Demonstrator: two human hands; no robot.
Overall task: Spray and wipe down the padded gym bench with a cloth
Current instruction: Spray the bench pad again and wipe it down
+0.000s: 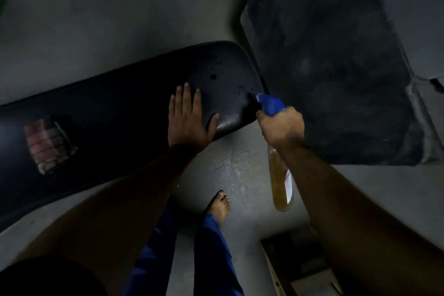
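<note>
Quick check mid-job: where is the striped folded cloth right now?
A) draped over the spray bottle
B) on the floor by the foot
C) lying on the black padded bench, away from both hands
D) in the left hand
C: the striped folded cloth lies on the black padded bench, untouched, while the left hand rests flat on the pad and the right hand grips the blue-headed spray bottle.

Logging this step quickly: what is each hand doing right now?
Left hand: open, flat on the bench pad.
Right hand: gripping the spray bottle, nozzle toward the pad.
</note>
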